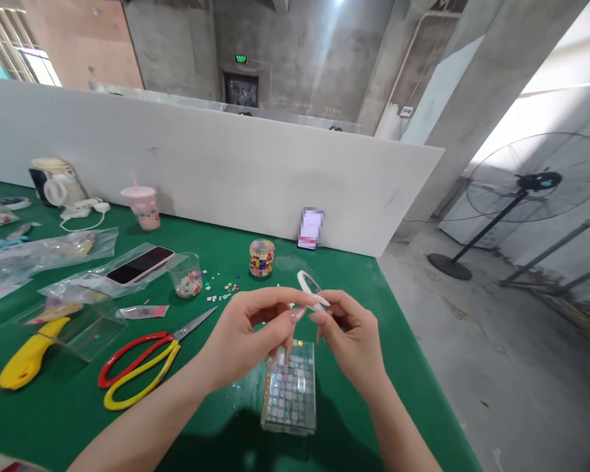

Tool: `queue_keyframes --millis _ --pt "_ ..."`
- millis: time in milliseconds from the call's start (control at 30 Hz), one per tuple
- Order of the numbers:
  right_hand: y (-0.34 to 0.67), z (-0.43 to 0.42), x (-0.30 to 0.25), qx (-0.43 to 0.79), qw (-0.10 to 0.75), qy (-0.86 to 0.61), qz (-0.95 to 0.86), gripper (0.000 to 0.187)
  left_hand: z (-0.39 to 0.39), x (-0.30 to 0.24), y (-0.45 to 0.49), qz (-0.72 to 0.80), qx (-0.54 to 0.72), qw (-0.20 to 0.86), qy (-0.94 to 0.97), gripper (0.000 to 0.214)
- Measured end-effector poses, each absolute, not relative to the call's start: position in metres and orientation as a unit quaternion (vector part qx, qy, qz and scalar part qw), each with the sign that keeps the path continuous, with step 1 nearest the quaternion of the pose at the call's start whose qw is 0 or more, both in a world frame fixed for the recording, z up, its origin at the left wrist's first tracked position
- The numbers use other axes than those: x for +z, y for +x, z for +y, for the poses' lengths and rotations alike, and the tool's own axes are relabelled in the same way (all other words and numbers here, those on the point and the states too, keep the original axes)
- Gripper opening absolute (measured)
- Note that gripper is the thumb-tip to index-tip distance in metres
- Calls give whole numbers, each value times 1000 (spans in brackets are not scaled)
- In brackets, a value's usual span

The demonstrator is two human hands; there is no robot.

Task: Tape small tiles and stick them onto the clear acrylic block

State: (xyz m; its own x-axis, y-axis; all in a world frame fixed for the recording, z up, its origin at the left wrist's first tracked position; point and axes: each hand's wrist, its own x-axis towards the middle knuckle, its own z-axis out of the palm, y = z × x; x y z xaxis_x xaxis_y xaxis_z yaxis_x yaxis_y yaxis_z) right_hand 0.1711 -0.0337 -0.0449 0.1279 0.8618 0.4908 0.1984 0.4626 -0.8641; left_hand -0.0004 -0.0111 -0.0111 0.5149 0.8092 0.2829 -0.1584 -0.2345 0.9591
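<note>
A thin white ring that looks like a roll of tape [305, 283] is pinched between the thumb and fingers of my right hand [356, 337]. My left hand [253, 337] meets it there, index fingertip against the ring's lower edge and thumb close below. Whatever lies between the left fingertips is too small to make out. Under both hands a clear box [291, 393] rests on the green table, its top covered with small shiny square tiles. My left hand's lower fingers hang over its far end.
Left of my hands lie red-and-yellow-handled scissors [142, 367], a yellow-handled tool [32, 354] and a clear open box [91, 324]. Farther back stand a cup of beads [188, 278], a colourful mosaic jar [262, 257], a pink cup [142, 206] and a propped phone [310, 229]. Loose tiles [221, 288] are scattered.
</note>
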Motion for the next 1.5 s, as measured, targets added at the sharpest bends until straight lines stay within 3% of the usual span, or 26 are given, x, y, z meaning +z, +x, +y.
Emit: queue_keyframes --millis 167,300,633,767,867,1100,1500 --pt "171 -48 -33 351 550 -447 -611 8 -10 -3 -11 283 502 549 605 13" --pt "171 -58 -32 409 570 -451 -552 17 -2 0 -12 317 483 545 608 19" --pt "169 -63 -39 218 656 -449 -566 7 -1 -15 6 282 456 603 590 15" --pt "168 -66 -41 234 654 -420 -584 19 -1 -14 6 280 425 622 595 18" --pt "170 -65 -39 250 646 -410 -594 14 -2 -12 3 278 401 630 604 20" --pt "173 -64 -38 263 637 -402 -603 28 -7 -11 -3 277 384 589 655 25" --pt "177 -61 -38 282 601 -432 -610 30 -8 -11 2 272 395 570 667 25"
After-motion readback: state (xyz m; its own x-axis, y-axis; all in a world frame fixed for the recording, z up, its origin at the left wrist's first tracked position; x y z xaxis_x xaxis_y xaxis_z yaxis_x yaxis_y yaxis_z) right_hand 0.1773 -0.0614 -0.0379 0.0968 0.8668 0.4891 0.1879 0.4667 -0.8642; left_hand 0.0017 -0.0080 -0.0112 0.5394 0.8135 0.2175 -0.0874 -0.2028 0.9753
